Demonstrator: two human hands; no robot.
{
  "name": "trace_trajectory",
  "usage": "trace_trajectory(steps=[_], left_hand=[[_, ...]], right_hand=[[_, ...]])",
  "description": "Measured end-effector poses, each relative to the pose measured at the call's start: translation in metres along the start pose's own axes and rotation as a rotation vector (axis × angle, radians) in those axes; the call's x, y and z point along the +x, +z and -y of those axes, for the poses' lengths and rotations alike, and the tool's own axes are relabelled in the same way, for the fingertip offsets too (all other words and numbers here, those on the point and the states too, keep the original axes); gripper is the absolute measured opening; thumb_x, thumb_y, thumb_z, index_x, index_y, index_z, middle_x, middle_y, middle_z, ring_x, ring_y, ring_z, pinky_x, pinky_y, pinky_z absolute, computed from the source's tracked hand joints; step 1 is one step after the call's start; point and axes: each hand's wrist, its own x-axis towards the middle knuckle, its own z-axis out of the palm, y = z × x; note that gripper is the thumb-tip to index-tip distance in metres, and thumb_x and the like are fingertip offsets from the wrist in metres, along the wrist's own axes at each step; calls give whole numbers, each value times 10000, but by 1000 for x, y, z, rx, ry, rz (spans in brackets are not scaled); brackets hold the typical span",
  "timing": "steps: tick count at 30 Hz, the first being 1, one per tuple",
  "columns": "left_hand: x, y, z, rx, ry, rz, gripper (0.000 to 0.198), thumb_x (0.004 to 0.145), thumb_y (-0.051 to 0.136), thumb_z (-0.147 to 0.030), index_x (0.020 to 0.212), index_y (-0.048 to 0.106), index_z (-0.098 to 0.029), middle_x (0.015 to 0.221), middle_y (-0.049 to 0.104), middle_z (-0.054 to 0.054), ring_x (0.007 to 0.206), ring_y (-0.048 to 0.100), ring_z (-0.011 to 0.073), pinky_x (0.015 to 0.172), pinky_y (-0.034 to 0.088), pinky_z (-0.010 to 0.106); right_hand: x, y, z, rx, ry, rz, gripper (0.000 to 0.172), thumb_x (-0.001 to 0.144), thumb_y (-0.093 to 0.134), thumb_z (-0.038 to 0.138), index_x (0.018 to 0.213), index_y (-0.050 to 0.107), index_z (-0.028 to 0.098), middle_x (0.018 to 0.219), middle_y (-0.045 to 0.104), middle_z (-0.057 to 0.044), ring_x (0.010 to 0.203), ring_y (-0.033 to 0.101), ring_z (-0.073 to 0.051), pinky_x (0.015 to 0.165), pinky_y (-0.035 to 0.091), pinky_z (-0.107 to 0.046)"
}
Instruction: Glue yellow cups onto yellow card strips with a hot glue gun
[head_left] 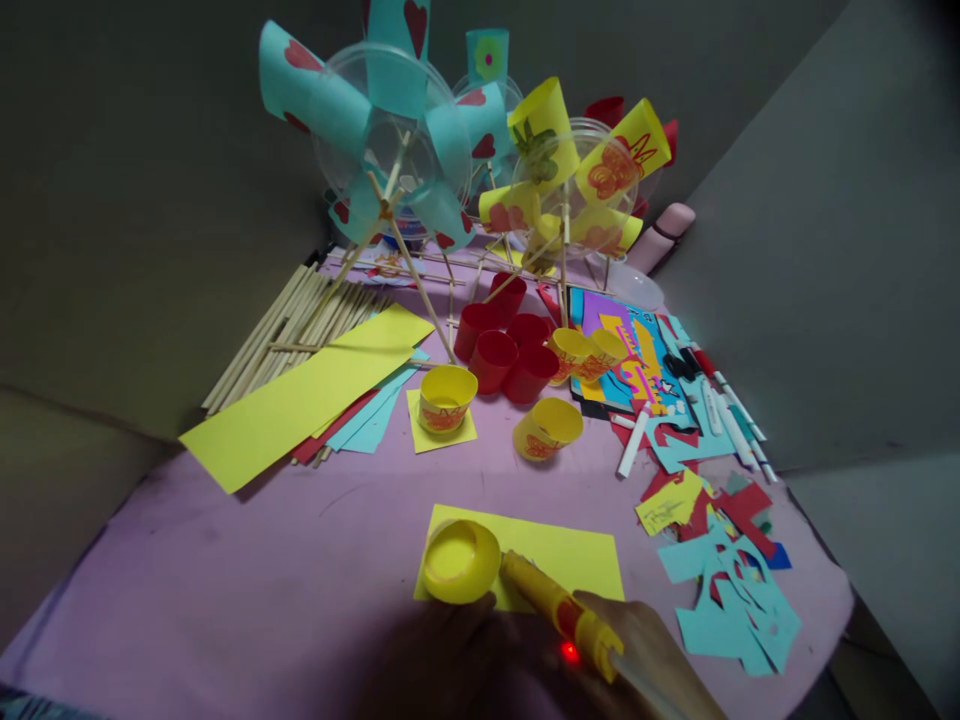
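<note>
In front of me a yellow paper cup stands on a yellow paper sheet. My left hand, dark and partly in shadow, has its fingers closed against the cup's near side. A yellow hot glue gun is in my right hand, with the fingers wrapped round it. The gun's nozzle points at the cup's right side, close to its wall; whether they touch I cannot tell. A red light glows on the gun, and a pale glue stick sticks out of its back end.
Beyond are decorated yellow cups, red cups, paper strips and wooden sticks. Paper wheels on stick stands rise at the back. Paper scraps and markers lie along the right edge.
</note>
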Motion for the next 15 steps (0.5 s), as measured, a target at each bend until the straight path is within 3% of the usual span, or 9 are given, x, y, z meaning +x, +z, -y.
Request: trace_trajectory(steps=[2, 9, 15], left_hand=[[0, -1, 0, 1, 1, 33, 423, 1009, 173, -274, 897, 575, -202, 849, 673, 36, 741, 630, 159, 664, 493, 279], [-6, 6, 0, 19, -6, -41, 420, 1005, 174, -278, 887, 569, -203, 861, 669, 46, 733, 628, 166, 632, 489, 292], [0, 1, 0, 36, 38, -53, 420, 1003, 183, -248, 862, 576, -199, 860, 669, 49, 787, 625, 161, 702, 494, 275]], right_hand=[[-1, 0, -1, -23, -10, 4, 283, 771, 535, 451, 615, 539, 216, 593, 676, -32, 499, 609, -160, 466, 346, -238], [-4, -1, -3, -54, -5, 54, 317, 758, 558, 485, 664, 618, 189, 629, 702, -58, 535, 636, -179, 480, 366, -240], [-7, -5, -2, -93, -10, 102, 316, 752, 565, 480, 690, 652, 182, 648, 720, -65, 544, 646, -180, 487, 381, -230]])
